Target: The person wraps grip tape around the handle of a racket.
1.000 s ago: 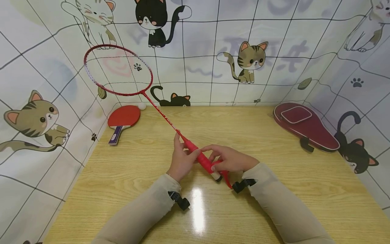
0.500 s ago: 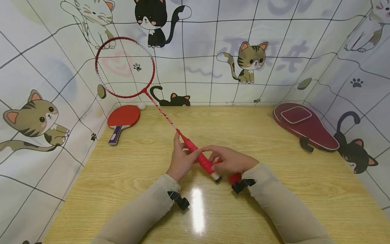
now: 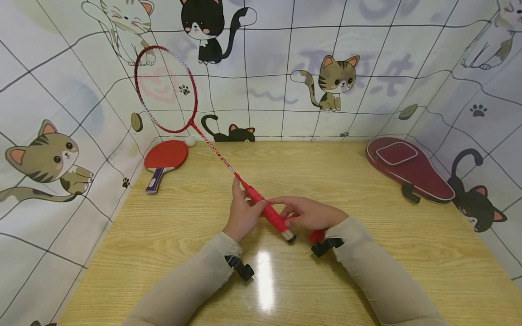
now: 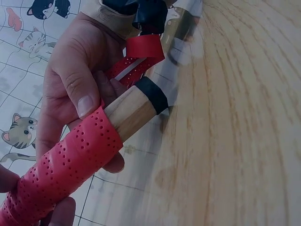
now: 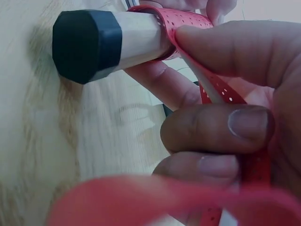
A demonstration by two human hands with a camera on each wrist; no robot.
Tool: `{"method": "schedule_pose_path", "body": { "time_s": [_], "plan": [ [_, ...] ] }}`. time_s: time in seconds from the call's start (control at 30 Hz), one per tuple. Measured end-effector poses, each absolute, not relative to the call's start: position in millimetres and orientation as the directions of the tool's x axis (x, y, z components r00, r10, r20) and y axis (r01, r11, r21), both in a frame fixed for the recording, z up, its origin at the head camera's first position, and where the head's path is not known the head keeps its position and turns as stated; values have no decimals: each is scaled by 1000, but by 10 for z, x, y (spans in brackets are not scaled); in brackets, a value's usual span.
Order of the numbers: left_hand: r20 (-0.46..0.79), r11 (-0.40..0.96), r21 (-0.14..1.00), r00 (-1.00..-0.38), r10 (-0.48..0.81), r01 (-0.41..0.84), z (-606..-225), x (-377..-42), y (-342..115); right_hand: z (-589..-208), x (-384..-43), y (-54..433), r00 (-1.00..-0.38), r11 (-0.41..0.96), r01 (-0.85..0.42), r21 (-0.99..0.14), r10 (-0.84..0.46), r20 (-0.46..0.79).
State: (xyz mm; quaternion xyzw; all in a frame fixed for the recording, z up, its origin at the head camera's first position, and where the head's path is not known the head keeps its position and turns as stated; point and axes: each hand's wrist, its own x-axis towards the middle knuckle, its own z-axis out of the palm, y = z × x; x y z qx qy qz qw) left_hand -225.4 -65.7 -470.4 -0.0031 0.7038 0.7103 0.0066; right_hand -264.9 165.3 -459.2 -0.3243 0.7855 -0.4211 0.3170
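Observation:
A red badminton racket [image 3: 216,151] slants over the table, its head up to the left. My left hand [image 3: 242,213] holds its handle between thumb and fingers. Red perforated grip tape [image 4: 70,155] wraps most of the handle. Bare wood [image 4: 134,110] and a black end cap [image 5: 84,47] show below the wrap. My right hand [image 3: 311,213] grips the tape's free length, its thumb [image 5: 202,44] pressing at the wrap's lower edge. The other fingers curl round the strip in the right wrist view. A loose loop of tape [image 3: 316,236] hangs by the right wrist.
A red table tennis bat [image 3: 166,155] lies at the back left of the wooden table [image 3: 163,253], a white ball [image 3: 190,141] beside it. At the back right lies a dark red bat case [image 3: 408,170]. Cat-patterned walls enclose the table's back and sides.
The racket has turned about its shaft, its head now looking narrower and more upright. The loose tape, first hanging below the right hand, has gathered near the wrist. Both hands stay nearly in place.

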Motion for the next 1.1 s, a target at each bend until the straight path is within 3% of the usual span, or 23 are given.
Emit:
{"method": "schedule_pose_path", "body": {
  "time_s": [0.33, 0.57, 0.7, 1.1],
  "plan": [
    [-5, 8, 1000, -1000, 1, -5, -4684, -2228, -647, -4606, -2642, 1634, -605, 442, -236, -866, -763, -225],
    [-25, 4, 1000, -1000, -11, -25, -4670, -2227, -639, -4621, -2652, 1654, -581, 429, -280, -859, -788, -204],
    [-36, 8, 999, -999, -20, -36, -4666, -2232, -645, -4621, -2655, 1643, -571, 410, -231, -882, -791, -218],
    [-14, 39, 999, -1000, -19, -14, -4702, -2238, -654, -4624, -2652, 1641, -609, 429, -199, -881, -758, -232]
  ]
}}
